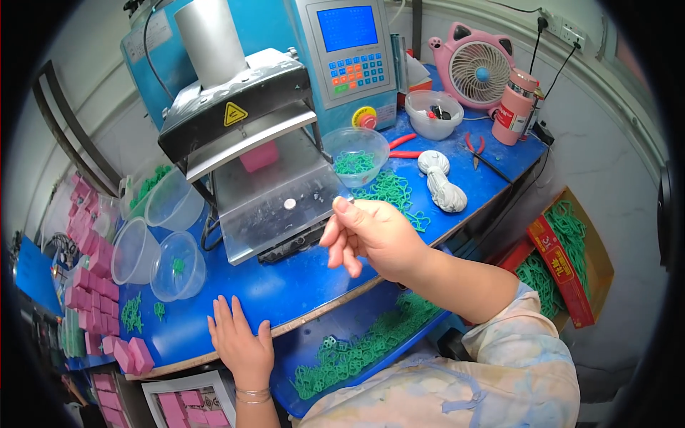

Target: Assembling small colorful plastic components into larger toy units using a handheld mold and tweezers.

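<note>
My left hand (pixel 244 349) lies flat on the blue tabletop (pixel 214 274) near its front edge, fingers stretched out and holding nothing. At the front right corner of the machine's metal plate (pixel 264 214) is my right hand (pixel 374 239). Its fingers are curled and the thumb is drawn in towards them; whatever they hold, if anything, is hidden. A small whitish round piece (pixel 290 203) rests on the plate. Farther back, under the raised head of the press machine (pixel 239 118), sits a pink block (pixel 260 155).
Clear plastic tubs (pixel 178 274) and stacked pink blocks (pixel 93 299) stand at left. Green stringy pieces (pixel 392 196) lie beside a tub (pixel 353 153), red-handled pliers (pixel 407 153) and a white bundle (pixel 442 185). Below the table edge, a blue tray (pixel 300 399) holds green pieces. A pink fan (pixel 474 68) stands behind.
</note>
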### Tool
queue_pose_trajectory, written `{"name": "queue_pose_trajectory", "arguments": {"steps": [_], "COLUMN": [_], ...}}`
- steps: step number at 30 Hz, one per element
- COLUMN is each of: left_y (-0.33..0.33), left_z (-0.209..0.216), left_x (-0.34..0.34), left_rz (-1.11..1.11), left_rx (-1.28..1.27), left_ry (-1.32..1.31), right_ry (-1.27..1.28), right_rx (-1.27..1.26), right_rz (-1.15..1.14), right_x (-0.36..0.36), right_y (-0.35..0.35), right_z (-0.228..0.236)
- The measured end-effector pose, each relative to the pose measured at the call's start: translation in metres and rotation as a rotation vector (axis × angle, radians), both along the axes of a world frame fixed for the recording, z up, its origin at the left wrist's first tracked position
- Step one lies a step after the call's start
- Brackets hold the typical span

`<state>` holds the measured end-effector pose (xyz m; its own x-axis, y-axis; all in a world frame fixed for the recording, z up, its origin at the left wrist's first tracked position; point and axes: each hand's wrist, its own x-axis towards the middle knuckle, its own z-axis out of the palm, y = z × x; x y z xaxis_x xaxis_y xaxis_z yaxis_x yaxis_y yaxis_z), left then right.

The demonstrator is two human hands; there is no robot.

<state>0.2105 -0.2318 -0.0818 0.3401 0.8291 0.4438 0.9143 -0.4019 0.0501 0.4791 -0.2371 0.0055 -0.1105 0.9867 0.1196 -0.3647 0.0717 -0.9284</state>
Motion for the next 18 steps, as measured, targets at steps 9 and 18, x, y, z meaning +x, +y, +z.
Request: {"name": "queue_pose_trajectory", "arguments": {"steps": [9,18], "left_y": [0.002,0.001], "left_z": [0.000,-0.002], "left_x": [0.000,-0.002], "left_rz": [-0.005,-0.007], "left_rx": [0.023,0.008], "left_ry": [-0.016,-0.012], "right_ry": [0.088,-0.345], "right_rx": [-0.015,0.388], "right_rz": [0.018,-0.410], "right_x": [-0.001,0.032], "right_y": [0.007,0.006], "right_z": [0.004,-0.007]}}
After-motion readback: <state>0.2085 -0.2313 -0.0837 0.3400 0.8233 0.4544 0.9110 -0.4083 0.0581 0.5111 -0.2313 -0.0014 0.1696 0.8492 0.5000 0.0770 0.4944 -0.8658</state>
